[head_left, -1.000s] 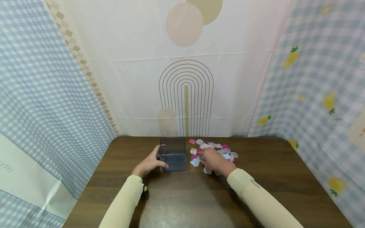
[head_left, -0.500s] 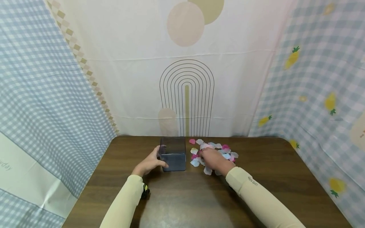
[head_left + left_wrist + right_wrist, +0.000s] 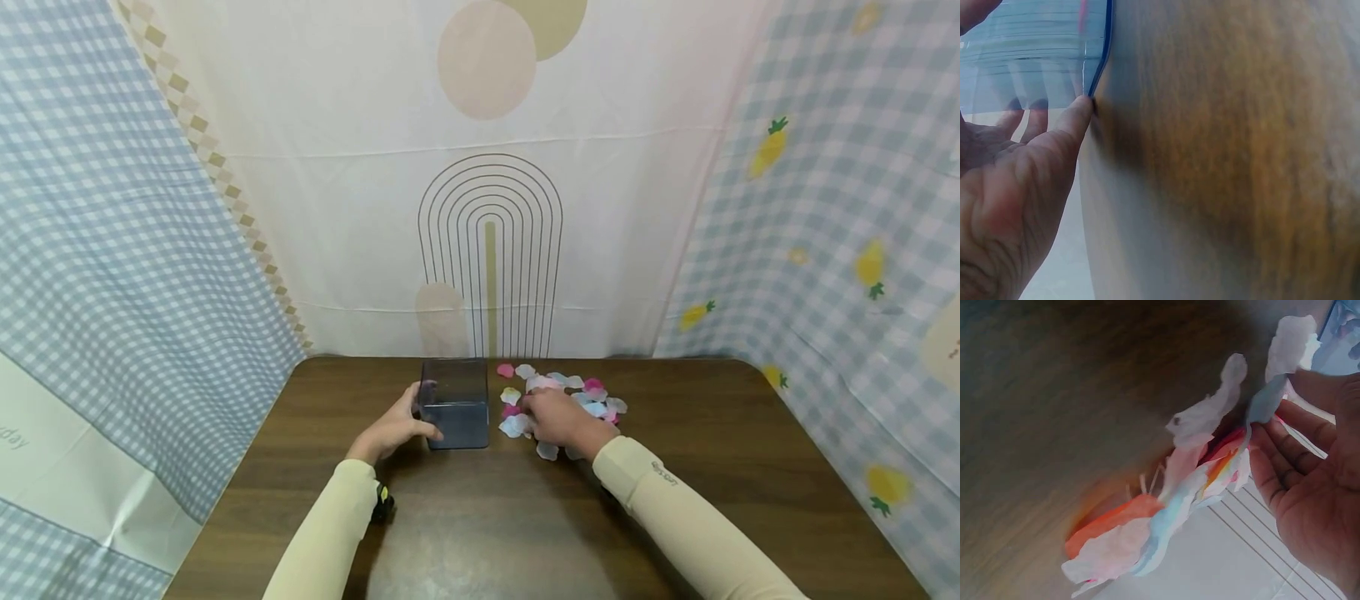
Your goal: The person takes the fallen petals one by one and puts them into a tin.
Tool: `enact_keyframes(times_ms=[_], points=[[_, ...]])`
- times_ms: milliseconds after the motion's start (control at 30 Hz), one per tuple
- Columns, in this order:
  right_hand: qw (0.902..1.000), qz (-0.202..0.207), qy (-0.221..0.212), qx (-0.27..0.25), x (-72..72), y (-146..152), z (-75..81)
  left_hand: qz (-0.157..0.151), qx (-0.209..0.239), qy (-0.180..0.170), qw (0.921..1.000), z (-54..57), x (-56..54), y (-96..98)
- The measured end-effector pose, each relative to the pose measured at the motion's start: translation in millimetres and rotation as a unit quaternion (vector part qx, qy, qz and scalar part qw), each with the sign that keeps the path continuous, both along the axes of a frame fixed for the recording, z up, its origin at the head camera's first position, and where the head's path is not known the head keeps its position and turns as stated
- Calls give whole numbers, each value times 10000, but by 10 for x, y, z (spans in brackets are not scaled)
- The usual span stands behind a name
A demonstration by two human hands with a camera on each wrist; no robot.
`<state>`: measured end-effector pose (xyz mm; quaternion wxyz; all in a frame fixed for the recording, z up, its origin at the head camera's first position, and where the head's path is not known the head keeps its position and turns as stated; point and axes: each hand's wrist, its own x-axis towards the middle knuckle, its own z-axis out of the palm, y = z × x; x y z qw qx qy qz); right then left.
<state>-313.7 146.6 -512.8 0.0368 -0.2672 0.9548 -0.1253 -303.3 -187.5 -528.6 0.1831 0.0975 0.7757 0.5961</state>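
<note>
- Clear blue-grey plastic box (image 3: 457,425) sits near the far edge of a dark brown wooden worktop (image 3: 480,517), left of a scatter of petals (image 3: 596,408).
- At the box's left side is the left hand (image 3: 392,429). It grips the box, thumb against the front wall, the other fingers around the left side; some of them show through the clear plastic in the left wrist view.
- Among the petals is the right hand (image 3: 562,417), its fingers reaching down and partly covering them. In the right wrist view, thumb and fingertips are at a pale blue petal (image 3: 1266,400); I cannot tell whether they pinch it.
- The petals, white, pink and pale blue, lie loosely, many overlapping. One pink petal (image 3: 506,370) lies at the far left of the scatter, near the box; a yellow-and-white petal (image 3: 510,397) lies closer to the person.
- Both arms wear cream sleeves (image 3: 322,533).
- Behind the worktop hangs a white cloth (image 3: 622,208) printed with arched lines, between blue-and-white checked cloths (image 3: 187,250).
</note>
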Motion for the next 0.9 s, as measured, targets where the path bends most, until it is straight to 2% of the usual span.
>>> enact_keyframes(times_ms=[200,367,533,900], points=[[9996,49,273,84,-16,-1,-7,-31,8,52,10000,-8,-15,11],[9986,106,362,-381,6,22,28,-19,-28,50,10000,-48,-28,1],[9933,291,663,-897,15,66,71,-62,9,90,9999,-49,-28,-8],[9876,401,1087,-1060,23,90,49,-37,141,153,9998,-59,-11,-1]])
